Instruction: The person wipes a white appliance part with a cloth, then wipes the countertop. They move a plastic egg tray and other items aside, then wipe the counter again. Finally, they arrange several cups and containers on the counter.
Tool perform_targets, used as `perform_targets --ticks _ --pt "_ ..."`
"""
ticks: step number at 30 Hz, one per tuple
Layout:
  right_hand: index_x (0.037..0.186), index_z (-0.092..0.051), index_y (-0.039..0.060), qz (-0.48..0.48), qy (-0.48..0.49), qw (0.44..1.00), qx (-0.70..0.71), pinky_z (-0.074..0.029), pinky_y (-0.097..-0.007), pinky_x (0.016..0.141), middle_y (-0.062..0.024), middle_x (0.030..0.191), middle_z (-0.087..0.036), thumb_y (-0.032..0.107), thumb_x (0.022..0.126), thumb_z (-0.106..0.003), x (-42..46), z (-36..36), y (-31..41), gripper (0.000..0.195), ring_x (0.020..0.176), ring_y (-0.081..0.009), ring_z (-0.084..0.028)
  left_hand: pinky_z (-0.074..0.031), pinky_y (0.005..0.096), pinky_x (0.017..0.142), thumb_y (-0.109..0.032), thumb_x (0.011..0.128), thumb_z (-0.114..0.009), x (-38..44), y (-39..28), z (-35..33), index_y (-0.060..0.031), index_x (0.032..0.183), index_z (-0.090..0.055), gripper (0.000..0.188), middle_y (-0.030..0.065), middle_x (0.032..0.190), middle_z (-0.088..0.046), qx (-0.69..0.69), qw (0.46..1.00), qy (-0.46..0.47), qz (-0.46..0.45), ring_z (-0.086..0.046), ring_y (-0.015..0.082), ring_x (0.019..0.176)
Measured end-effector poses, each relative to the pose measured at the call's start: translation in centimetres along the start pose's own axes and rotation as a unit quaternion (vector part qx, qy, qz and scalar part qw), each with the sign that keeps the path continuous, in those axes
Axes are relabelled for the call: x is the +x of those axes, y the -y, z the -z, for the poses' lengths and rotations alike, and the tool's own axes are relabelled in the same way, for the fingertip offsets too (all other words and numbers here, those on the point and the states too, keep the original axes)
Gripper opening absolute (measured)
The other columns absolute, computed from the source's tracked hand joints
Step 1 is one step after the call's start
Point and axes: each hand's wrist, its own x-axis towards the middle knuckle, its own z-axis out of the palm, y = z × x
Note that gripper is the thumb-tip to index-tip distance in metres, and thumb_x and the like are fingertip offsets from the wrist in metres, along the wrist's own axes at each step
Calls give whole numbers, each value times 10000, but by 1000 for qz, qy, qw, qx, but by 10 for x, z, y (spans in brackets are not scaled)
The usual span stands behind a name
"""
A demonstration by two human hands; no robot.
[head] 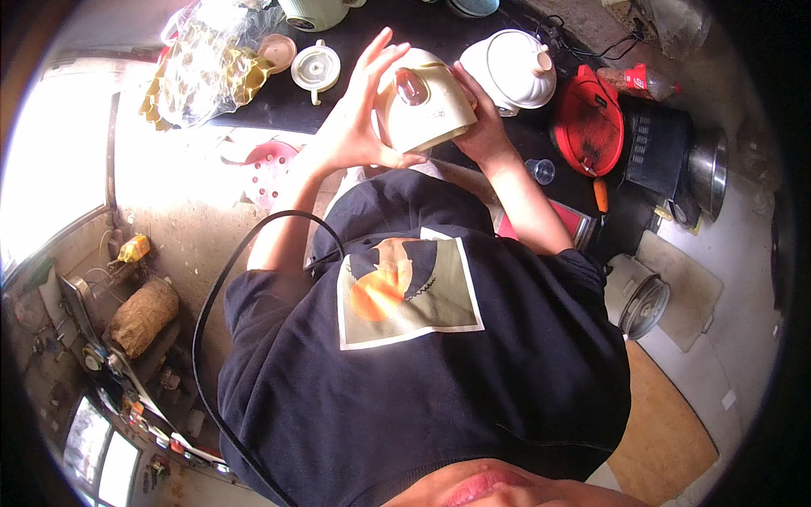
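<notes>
A cream, rounded plastic appliance housing point(427, 104) is held tilted between my two hands, above the black table's near edge. It has a glossy brown oval part on its front. My left hand point(348, 117) holds its left side, thumb along the lower edge and fingers spread upward. On the other side, my right hand point(488, 130) grips the housing, its fingers partly hidden behind it. Just right of that hand stands a white lidded ceramic pot point(516, 70). A round whitish lid with small side tabs point(315, 68) lies left of the housing.
Left on the black table point(272, 114) are a pink round lid point(277, 53) and a clear plastic bag over yellow egg-tray material point(209, 76). At right are a red round case point(586, 127), a bottle point(640, 81), a clear cup point(540, 171) and an orange handle point(600, 195).
</notes>
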Motion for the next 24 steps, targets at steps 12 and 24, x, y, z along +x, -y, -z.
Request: perform_targets --ticks 12,24 --pt "1396 -380 20 -2 -161 981 -111 -334 -356 1101 -116 1427 -402 78 913 -598 5 -13 7 533 1328 -242 -394 -363 414 1081 -406 568 -910 -29 6 -52 -57 1487 -172 1229 145 1420 -374 -429 870 -110 218 -395 262 1305" --pt "1243 -514 39 158 85 977 -113 -417 -390 1043 -167 1296 -562 71 905 -623 43 -1 74 357 1268 -281 -499 -327 565 1090 -839 604 -579 -32 22 -49 -128 1510 -180 1219 140 1506 -315 -590 774 -72 219 -365 308 1358"
